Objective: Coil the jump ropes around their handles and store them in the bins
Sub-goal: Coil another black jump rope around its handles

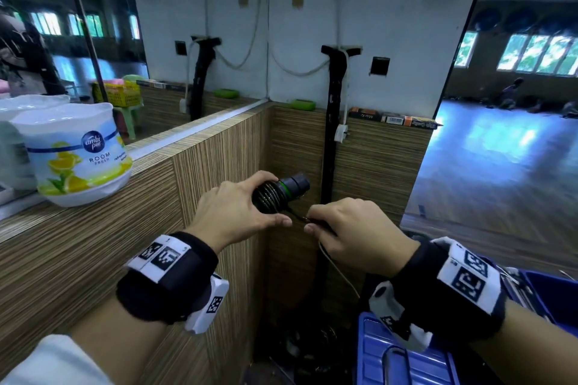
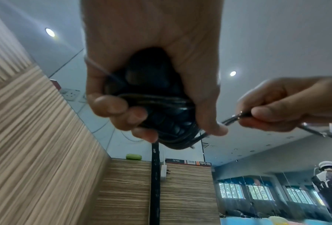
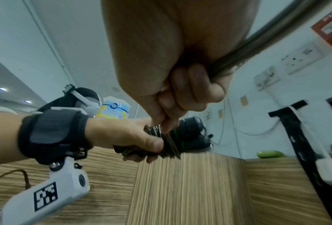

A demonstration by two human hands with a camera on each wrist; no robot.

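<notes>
My left hand [image 1: 240,212] grips black jump rope handles [image 1: 291,187] with a green ring, held level in front of the wood-panelled corner. Thin dark rope [image 1: 270,195] is wound in tight turns round the handles beside my fingers. In the left wrist view the coils [image 2: 172,121] bulge out under my curled fingers [image 2: 111,105]. My right hand [image 1: 350,228], just right of the handles, pinches the short loose stretch of rope [image 2: 232,118] between thumb and fingertips. The right wrist view shows the handles [image 3: 192,134] and the left hand [image 3: 130,137] below my curled right fingers [image 3: 190,86].
A blue bin [image 1: 403,356] stands at the lower right below my right wrist. An air freshener tub [image 1: 75,153] sits on the wooden ledge [image 1: 93,228] to the left, in front of a mirror. A black strip [image 1: 331,122] and white cable run down the corner wall.
</notes>
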